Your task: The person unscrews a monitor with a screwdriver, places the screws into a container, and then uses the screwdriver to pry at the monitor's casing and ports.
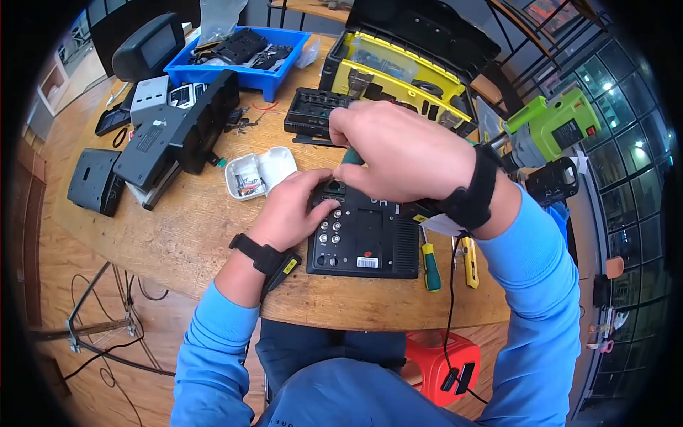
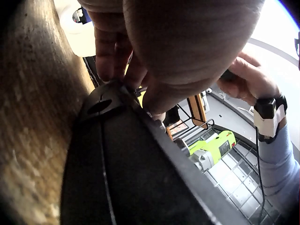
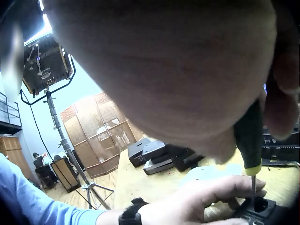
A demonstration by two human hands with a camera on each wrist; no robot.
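A black flat device (image 1: pixel 348 245) with round metal connectors and a barcode label on its back lies near the table's front edge. My right hand (image 1: pixel 409 153) grips a screwdriver (image 3: pixel 250 136) with a dark green and yellow handle. In the right wrist view its thin shaft points down into a round recess (image 3: pixel 260 204) at the device's corner. My left hand (image 1: pixel 284 212) holds that device by its upper left part, thumb on the back panel and fingers at the edge. Close to the left fingers stands an open white box (image 1: pixel 277 169) with small screws in it.
A second green screwdriver (image 1: pixel 431 270) and a yellow utility knife (image 1: pixel 470 263) lie right of the device. Behind are a black bit case (image 1: pixel 313 114), a blue bin (image 1: pixel 274 84) and a yellow-black toolbox (image 1: pixel 391 92). Black devices (image 1: pixel 149 142) stand left; a green power tool (image 1: pixel 555 132) right.
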